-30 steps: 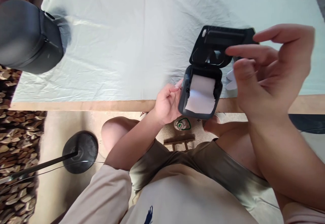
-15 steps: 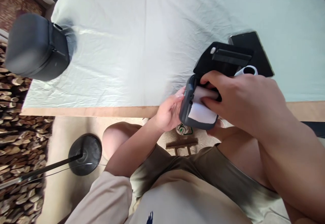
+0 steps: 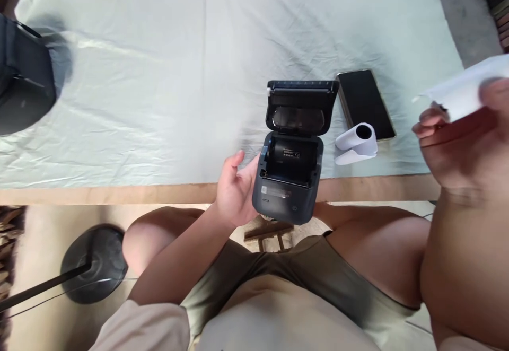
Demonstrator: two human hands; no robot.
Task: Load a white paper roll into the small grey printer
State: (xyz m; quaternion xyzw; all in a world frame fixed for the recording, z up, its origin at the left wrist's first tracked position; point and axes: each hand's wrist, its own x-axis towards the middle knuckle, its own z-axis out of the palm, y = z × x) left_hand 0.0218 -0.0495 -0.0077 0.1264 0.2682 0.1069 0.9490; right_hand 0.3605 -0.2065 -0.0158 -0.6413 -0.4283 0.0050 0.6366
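Black printer (image 3: 289,178): power symbol (image 3: 294,208); pale label (image 3: 275,192) unreadably small.

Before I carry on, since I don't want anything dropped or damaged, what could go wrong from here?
The left hand holds the open device across the table's front edge, so a slip might drop it. The white roll on the cloth lies near that edge with a loose flap; a bump could set it rolling or unwinding. The white paper in the right hand might crease if squeezed.
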